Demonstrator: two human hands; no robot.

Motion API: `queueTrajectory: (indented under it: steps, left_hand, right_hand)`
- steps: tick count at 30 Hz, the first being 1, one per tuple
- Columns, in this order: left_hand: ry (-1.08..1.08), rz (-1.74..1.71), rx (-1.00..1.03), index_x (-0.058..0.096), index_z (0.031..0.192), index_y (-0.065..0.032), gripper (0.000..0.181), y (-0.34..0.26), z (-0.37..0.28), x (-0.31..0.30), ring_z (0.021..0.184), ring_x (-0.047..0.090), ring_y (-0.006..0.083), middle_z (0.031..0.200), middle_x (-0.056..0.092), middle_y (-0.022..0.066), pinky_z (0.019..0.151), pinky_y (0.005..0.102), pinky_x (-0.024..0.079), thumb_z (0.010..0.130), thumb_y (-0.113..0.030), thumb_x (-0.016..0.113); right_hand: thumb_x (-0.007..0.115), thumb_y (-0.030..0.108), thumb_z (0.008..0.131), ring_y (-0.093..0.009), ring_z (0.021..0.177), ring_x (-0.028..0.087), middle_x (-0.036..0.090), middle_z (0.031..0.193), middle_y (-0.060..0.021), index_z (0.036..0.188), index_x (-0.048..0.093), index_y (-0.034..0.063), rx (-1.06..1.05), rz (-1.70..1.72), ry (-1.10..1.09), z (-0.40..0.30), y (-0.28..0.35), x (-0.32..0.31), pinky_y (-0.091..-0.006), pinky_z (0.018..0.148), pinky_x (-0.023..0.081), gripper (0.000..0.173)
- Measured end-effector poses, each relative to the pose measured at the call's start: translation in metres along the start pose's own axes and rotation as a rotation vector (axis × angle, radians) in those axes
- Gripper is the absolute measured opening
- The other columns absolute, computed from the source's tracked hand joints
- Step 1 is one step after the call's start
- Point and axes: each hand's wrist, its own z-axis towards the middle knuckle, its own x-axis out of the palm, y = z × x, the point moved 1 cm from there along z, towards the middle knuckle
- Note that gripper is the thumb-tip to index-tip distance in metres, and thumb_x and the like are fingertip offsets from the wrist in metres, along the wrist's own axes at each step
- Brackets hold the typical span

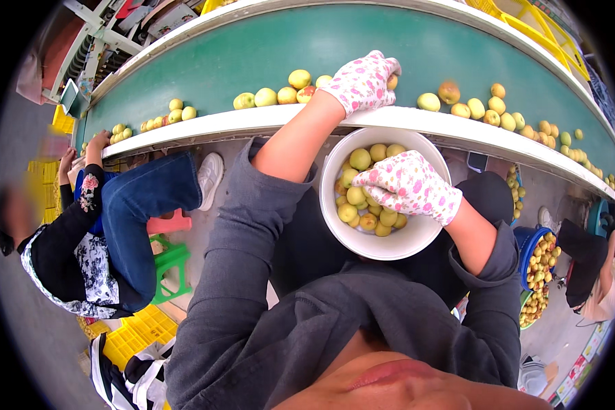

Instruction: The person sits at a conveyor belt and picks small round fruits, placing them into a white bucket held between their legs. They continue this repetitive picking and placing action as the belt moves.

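My left hand (pixel 363 84), in a white glove with a pink floral print, is over the near edge of the green conveyor belt (pixel 266 51). Its fingers curl around a small yellowish fruit (pixel 392 82), partly hidden by the glove. More round yellow-green fruits (pixel 287 95), some with reddish-brown patches, lie along the belt's white rail (pixel 210 122) on both sides of this hand. My right hand (pixel 410 185), gloved alike, reaches into a white bucket (pixel 333 225) between my legs. Its bent fingers touch the fruits (pixel 368 221) inside; whether they grip one is hidden.
A person (pixel 97 225) sits at the left with hands at the belt, near a green stool (pixel 171 269). Blue buckets (pixel 528 246) of fruit stand to the right, beyond them another person (pixel 589 261). Yellow crates (pixel 138 333) lie at lower left and beyond the belt.
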Motion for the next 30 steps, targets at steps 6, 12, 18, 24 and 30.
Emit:
queueTrajectory:
  steps: [6,12,18,24,30]
  left_hand:
    - [-0.871,-1.258,0.168,0.058,0.133,-0.0065,0.045,0.008,0.039,-0.044,0.123,0.059,0.0302,0.134,0.061,0.0168,0.103,0.0373,0.048,0.088,-0.004,0.064]
    - [-0.906,-1.054,0.171,0.053,0.139,0.0007,0.051,0.098,0.014,-0.079,0.127,0.057,0.0214,0.135,0.061,0.0129,0.106,0.0320,0.045,0.089,0.012,0.055]
    - [-0.463,-0.242,-0.223,0.072,0.117,-0.0075,0.027,0.063,-0.048,-0.090,0.087,0.068,0.0141,0.098,0.074,0.0083,0.083,0.0299,0.056,0.092,-0.015,0.068]
    - [-0.050,0.007,0.058,0.071,0.120,-0.0094,0.031,0.024,-0.043,-0.054,0.101,0.067,0.0262,0.108,0.070,0.0106,0.093,0.0359,0.054,0.089,-0.006,0.068]
    - [0.353,0.016,0.103,0.069,0.125,-0.0131,0.040,0.009,-0.006,-0.025,0.115,0.063,0.0289,0.120,0.069,0.0091,0.100,0.0366,0.050,0.086,-0.006,0.068]
  right_hand:
    - [0.059,0.029,0.096,-0.025,0.071,0.063,0.069,0.079,-0.0049,0.110,0.076,0.0236,0.002,-0.021,0.008,0.001,0.003,-0.003,-0.0391,0.067,0.047,0.023]
    - [0.064,0.018,0.090,-0.029,0.069,0.066,0.069,0.075,-0.0067,0.103,0.077,0.0135,0.039,0.010,0.048,0.002,0.008,-0.009,-0.0406,0.065,0.051,0.018]
    - [0.066,0.018,0.090,-0.029,0.069,0.066,0.070,0.076,-0.0070,0.103,0.077,0.0135,0.034,0.030,-0.021,-0.002,0.002,-0.009,-0.0402,0.065,0.052,0.018]
    - [0.065,0.022,0.092,-0.026,0.077,0.067,0.072,0.087,-0.0042,0.111,0.076,0.0173,0.039,-0.040,0.085,0.002,-0.004,-0.001,-0.0390,0.070,0.051,0.023]
    - [0.061,0.026,0.094,-0.024,0.085,0.067,0.073,0.096,-0.0027,0.118,0.074,0.0232,0.022,-0.032,0.100,0.003,-0.008,-0.002,-0.0379,0.078,0.051,0.028]
